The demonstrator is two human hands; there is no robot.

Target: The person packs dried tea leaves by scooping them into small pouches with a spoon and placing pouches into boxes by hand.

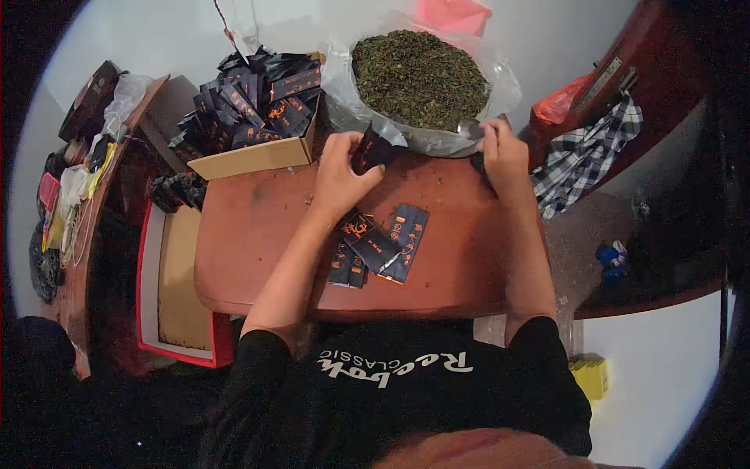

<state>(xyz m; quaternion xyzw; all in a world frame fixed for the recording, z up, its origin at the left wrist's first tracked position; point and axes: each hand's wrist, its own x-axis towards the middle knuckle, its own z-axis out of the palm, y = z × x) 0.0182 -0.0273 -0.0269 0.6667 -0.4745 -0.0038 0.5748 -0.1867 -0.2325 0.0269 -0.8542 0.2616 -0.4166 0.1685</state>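
Observation:
My left hand (341,178) is closed around a small black packet (370,152), which stands upright by the front of a clear plastic bag. Dried green tea-like leaves (420,78) fill that bag (504,84). At the bag's front right edge, my right hand (504,155) pinches a thin greyish object (470,129), partly hidden by the fingers; its kind is unclear. Between my forearms lie several flat black packets (375,248) with orange print, overlapping on the reddish-brown table (258,258).
An open cardboard box (254,159) heaped with black packets (254,98) stands at the back left. Below it on the left is a red-edged box (180,273). Checkered cloth (590,156) hangs at the right. Loose leaf bits dot the tabletop.

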